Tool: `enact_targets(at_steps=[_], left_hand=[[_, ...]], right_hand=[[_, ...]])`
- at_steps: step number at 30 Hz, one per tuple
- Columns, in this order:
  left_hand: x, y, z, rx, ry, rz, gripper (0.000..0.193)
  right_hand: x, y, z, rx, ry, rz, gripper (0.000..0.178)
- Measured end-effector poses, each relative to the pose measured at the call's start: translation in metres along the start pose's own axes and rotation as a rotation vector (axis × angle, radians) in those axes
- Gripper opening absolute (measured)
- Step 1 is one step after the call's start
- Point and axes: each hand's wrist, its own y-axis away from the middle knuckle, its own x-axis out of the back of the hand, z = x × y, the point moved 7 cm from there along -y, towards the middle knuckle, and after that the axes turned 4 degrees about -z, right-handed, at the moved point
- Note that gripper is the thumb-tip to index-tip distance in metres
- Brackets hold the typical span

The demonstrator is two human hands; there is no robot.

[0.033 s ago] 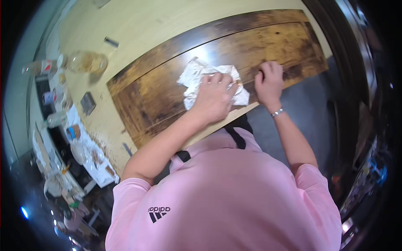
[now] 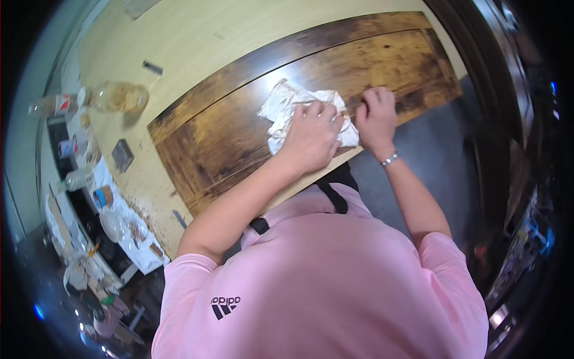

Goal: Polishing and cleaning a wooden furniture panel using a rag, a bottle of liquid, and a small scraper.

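A long wooden panel (image 2: 227, 143) with a dark brown grain and a thin groove along it lies on the table in front of me. On its near half is a crumpled white cloth (image 2: 281, 102), marked with brownish stains. My left hand (image 2: 311, 134) presses onto this cloth, its fingers bent and bunching the fabric. Just right of the cloth, my right hand (image 2: 378, 119) rests on the panel close to the near edge. Its fingers are curled in, and the fingertips are hidden. A bracelet (image 2: 389, 159) circles the right wrist.
On the pale tabletop (image 2: 197, 54) at the left stand a large clear bottle (image 2: 122, 97), a dark block (image 2: 122, 155) and a small dark metal piece (image 2: 153, 67). Brown crumbs lie near the left edge. Past it, a cluttered white sheet (image 2: 140, 248) holds clear plastic items.
My left hand and the cloth have slid slightly to the right on the panel, nearer to my right hand. The whole view has shifted a little.
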Motion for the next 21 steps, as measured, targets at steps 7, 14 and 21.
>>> enact_targets(at_steps=[7, 14, 21], left_hand=[[-0.021, -0.048, 0.017, -0.088, 0.014, -0.036, 0.048], [-0.029, -0.085, 0.033, -0.057, 0.063, -0.097, 0.048], [-0.070, -0.202, 0.083, -0.124, 0.071, -0.090, 0.048]], right_hand=[[0.004, 0.004, 0.021, -0.088, -0.101, 0.006, 0.021], [0.081, -0.017, 0.138, -0.156, -0.166, 0.278, 0.042], [0.105, -0.016, 0.337, -0.600, -0.004, 0.265, 0.046]])
